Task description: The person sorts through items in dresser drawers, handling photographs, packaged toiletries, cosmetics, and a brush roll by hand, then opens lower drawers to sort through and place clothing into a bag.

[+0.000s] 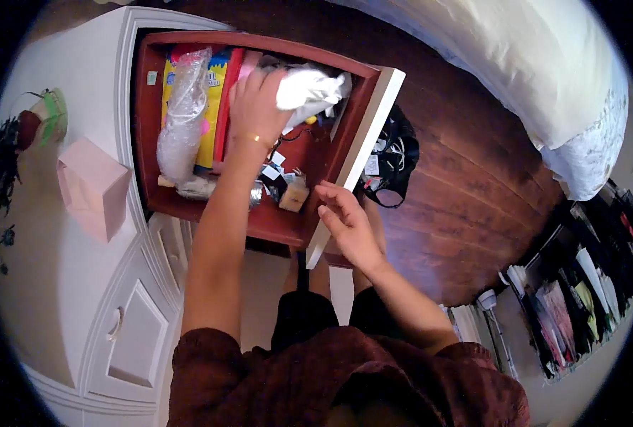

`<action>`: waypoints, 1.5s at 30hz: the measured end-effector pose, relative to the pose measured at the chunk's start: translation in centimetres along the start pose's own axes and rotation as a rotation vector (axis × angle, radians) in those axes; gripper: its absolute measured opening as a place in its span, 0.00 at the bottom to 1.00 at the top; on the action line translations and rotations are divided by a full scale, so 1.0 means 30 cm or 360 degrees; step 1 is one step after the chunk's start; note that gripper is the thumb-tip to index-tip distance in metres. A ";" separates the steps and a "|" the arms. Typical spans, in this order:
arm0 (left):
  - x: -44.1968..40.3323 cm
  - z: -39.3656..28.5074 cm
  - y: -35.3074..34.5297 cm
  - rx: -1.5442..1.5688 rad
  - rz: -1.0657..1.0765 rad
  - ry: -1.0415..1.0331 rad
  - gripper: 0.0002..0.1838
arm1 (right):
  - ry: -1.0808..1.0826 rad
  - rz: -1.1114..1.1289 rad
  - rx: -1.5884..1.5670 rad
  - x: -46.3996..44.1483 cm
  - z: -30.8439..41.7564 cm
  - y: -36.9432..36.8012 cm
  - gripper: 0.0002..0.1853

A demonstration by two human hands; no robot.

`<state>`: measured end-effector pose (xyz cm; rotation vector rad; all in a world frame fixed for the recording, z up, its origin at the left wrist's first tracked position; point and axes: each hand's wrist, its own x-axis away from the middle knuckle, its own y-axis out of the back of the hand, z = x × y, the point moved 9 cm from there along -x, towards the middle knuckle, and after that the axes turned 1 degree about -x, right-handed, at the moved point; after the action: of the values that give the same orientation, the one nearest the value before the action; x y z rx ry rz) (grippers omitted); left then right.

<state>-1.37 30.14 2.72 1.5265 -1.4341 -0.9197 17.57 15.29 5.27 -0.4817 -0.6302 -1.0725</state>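
In the pulled-out red drawer (320,153), my left hand (256,107) is closed on a crumpled white bundle (310,89) that looks like cloth or thin plastic. Its fingertips are partly hidden. My right hand (350,226) is open beside the drawer's white front panel (362,135), fingers loosely bent and holding nothing. Left of my left hand lie a bubble-wrapped roll (182,117) and a yellow printed packet (217,99) with a red edge. Below my left hand are a small tan box (293,197) and several small labelled items.
A pink box (94,188) stands on the white cabinet top (53,256). On the wooden floor (459,156), a black bag (394,160) with cables sits beyond the drawer front. A bed (544,64) is at upper right, and a rack of clothes (579,285) at lower right.
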 end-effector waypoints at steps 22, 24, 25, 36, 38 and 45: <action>0.673 0.151 -0.018 0.0667 -0.0329 0.1121 0.51 | -0.0200 -0.0597 0.0983 -0.610 -0.014 0.013 0.34; 0.621 0.173 -0.025 0.0879 -0.0345 0.1103 0.46 | -0.0066 -0.0542 0.1126 -0.584 -0.061 -0.032 0.21; 0.597 0.196 -0.047 0.1051 -0.0363 0.1103 0.44 | 0.0058 -0.0564 0.1132 -0.554 -0.052 -0.052 0.18; 0.370 0.277 -0.327 0.2116 0.0357 0.1180 0.16 | -0.0150 -0.0123 -0.0347 -0.459 -0.168 -0.113 0.10; 0.376 0.278 -0.277 0.2011 0.0195 0.1342 0.09 | -0.0285 -0.0149 -0.0596 -0.421 -0.139 -0.105 0.07; 0.427 0.294 -0.192 0.1922 -0.0002 0.1528 0.09 | -0.0315 -0.0351 -0.0887 -0.418 -0.137 -0.072 0.14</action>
<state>-6.16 16.67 -5.65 2.2784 -1.1904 0.8668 12.37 19.95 -6.14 -1.0291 -0.5605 -1.4267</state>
